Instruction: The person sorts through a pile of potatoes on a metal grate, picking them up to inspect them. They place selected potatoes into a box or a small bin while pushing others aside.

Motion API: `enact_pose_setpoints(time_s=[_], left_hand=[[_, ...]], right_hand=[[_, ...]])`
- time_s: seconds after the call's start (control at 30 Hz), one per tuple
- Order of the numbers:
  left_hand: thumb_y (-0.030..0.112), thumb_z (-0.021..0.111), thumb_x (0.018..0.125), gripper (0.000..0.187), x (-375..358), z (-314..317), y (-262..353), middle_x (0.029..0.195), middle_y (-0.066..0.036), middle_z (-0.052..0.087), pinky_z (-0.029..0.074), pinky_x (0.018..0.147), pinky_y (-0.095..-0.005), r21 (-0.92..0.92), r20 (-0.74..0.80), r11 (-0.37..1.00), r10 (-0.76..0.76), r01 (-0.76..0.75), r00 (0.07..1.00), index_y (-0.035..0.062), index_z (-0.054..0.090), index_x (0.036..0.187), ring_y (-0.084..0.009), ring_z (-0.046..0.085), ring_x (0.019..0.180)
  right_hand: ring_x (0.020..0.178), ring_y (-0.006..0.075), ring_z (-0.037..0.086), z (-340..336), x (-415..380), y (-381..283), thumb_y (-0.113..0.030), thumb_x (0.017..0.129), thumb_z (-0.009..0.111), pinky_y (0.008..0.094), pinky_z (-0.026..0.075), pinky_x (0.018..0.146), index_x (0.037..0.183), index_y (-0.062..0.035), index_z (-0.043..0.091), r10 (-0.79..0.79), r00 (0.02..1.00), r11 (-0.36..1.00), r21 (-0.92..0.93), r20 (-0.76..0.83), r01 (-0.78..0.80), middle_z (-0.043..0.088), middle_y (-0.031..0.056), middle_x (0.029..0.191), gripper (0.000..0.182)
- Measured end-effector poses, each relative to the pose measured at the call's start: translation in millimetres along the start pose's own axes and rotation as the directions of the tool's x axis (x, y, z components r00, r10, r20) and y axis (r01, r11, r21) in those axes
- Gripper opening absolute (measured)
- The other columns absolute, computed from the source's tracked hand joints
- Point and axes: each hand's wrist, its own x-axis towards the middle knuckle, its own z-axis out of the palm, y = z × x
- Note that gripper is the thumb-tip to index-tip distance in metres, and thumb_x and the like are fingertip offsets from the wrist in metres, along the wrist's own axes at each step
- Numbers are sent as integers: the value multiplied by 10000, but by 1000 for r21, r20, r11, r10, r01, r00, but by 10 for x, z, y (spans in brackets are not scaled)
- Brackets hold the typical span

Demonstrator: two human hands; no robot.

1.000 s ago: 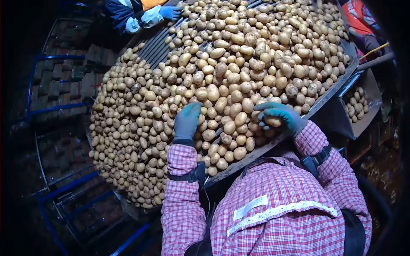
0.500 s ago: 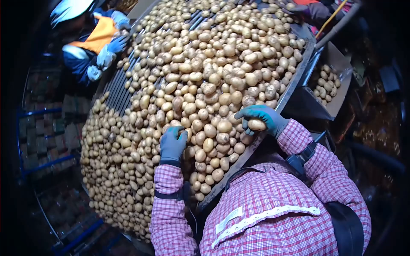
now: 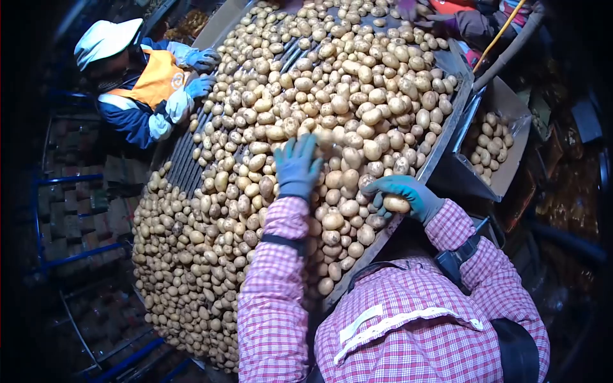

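Grey slatted table [image 3: 182,167]: potatoes [image 3: 191,255] heaped, co-worker [image 3: 155,80] at ten o'clock
Room [image 3: 83,214]: dim
Left hand [image 3: 297,169]: spread open over potatoes
Right hand [image 3: 414,193]: closed round one potato [image 3: 396,203]

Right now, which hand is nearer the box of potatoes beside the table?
Right. The right hand, around a potato, is at the table's edge, below and left of the box in view; the left hand is farther left, over the pile.

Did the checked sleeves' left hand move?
Yes: the left hand has moved forward over the potatoes, farther from the near rim.
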Motion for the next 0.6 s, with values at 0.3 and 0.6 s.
enact_pose_setpoints(time_s=[0.3, 0.6], left_hand=[[263, 623, 936, 526, -1297, -405, -747, 1454, -235, 501, 291, 1173, -517, -97, -32, 853, -518, 513, 855, -4, 544, 1382, -441, 389, 1389], [344, 606, 943, 504, -1632, -261, -318, 1449, -131, 531, 235, 1178, -573, 104, 42, 857, -511, 505, 859, 63, 596, 1361, -384, 308, 1465]], right_hand=[[725, 132, 661, -392, 635, -848, -75, 951, 598, 246, 519, 598, 1207, 32, 652, -190, 977, 965, -199, -94, 169, 671, 88, 913, 283], [919, 336, 699, -108, 2319, -1148, -238, 720, 653, 413, 546, 831, 1277, -68, 644, -320, 947, 136, -988, 31, 78, 704, 234, 1067, 583]])
